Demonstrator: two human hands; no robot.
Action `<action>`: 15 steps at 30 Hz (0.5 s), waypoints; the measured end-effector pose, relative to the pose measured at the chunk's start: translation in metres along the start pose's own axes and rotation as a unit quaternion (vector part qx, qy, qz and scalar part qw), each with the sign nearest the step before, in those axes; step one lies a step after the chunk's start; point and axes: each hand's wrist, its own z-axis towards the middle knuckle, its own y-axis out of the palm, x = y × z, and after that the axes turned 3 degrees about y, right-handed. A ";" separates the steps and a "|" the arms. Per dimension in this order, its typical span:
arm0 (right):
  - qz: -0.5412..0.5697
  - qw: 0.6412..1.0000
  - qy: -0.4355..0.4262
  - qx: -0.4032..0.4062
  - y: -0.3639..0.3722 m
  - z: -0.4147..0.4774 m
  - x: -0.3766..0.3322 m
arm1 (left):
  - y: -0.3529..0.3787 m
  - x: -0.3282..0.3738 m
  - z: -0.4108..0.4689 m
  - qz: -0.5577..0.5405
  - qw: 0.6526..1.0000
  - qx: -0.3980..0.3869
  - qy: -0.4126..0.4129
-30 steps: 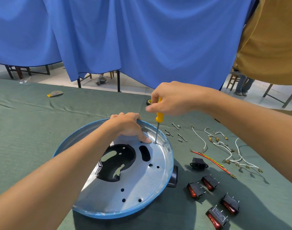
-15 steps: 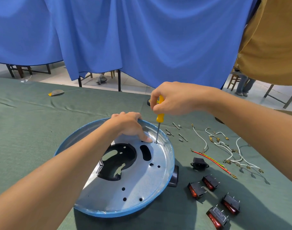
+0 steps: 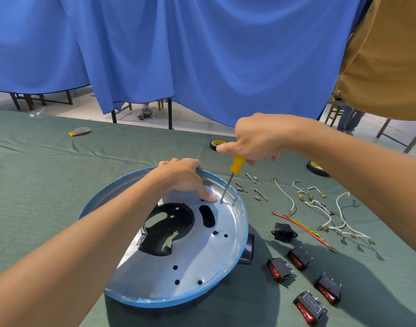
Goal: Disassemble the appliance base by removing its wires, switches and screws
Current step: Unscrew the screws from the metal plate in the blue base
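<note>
the appliance base (image 3: 190, 256), a round metal pan with a blue rim, is lying open side up on the green tablecloth (image 3: 48, 185). it is sitting directly under the left hand, just nearer the person than the right hand. the left hand (image 3: 183, 178) is gripping the far rim, with the fingers hooking over the edge and the thumb pressing on the metal floor inside. the right hand (image 3: 254, 140) is clamping its curled fingers round the yellow handle of a screwdriver (image 3: 236, 165), holding it nearly upright with a slight lean. the blade tip is resting on a screw (image 3: 221, 202) in the pan floor, just beside the left thumb. the two hands are working near each other without touching.

loose screws (image 3: 250, 178) are lying on the cloth just below the right hand. white wires (image 3: 320, 208) and a red wire (image 3: 301, 226) are sprawling beneath the right forearm. a black socket (image 3: 283, 231) and four red rocker switches (image 3: 279, 267) are sitting nearer the person than that hand.

a tape roll (image 3: 215, 143) is lying just beyond the right hand's knuckles, and a second roll (image 3: 316, 168) is showing partly behind the right forearm. a blue curtain (image 3: 202, 55) is hanging well beyond both hands.
</note>
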 end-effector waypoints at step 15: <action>-0.016 0.998 -0.043 0.031 0.001 0.000 -0.002 | 0.000 0.000 0.000 -0.014 1.000 -0.003 -0.005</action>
